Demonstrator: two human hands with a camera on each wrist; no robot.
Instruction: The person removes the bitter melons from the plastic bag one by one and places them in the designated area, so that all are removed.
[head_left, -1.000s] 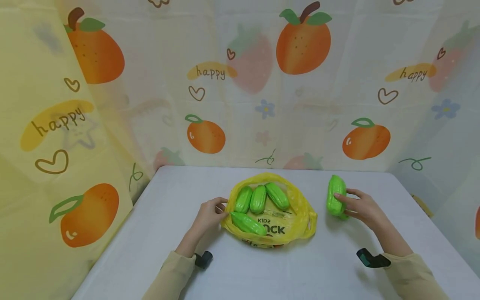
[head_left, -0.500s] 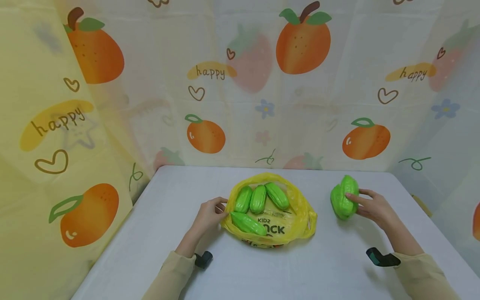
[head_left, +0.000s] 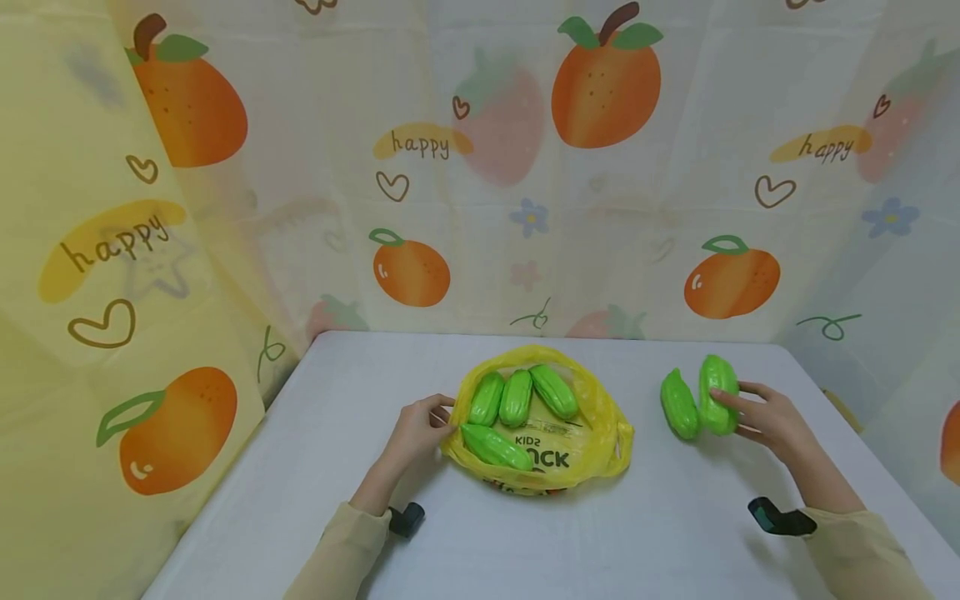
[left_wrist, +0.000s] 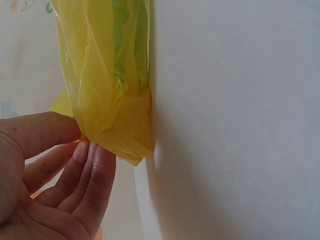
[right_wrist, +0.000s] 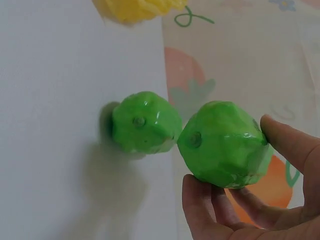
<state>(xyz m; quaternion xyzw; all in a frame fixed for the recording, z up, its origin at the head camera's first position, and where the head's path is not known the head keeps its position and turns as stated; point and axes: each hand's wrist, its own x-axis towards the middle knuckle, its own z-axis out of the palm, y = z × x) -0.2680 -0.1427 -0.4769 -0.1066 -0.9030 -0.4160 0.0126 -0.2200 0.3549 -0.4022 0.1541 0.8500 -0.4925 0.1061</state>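
My right hand [head_left: 772, 417] pinches a ridged green vegetable [head_left: 718, 396], glossy and shaped like a short cucumber, between thumb and fingers. In the right wrist view that vegetable [right_wrist: 225, 145] is off the table, thumb on one side and fingers on the other. Close to its left lies a second such vegetable [head_left: 679, 405] on the table. My left hand [head_left: 416, 427] holds the left rim of a yellow plastic bag [head_left: 592, 450], and the left wrist view shows thumb and fingers pinching the bag's film [left_wrist: 102, 117]. Several more green vegetables [head_left: 517, 398] lie inside the opened bag.
A white cloth covers the table [head_left: 585, 533]. Behind it hangs a curtain [head_left: 495, 275] printed with oranges and strawberries, and a yellowish curtain [head_left: 45, 375] stands along the left side.
My right hand has moved right with its green vegetable, drawing apart from the second one, which now shows fully on the table. The left hand and the bag have stayed in place.
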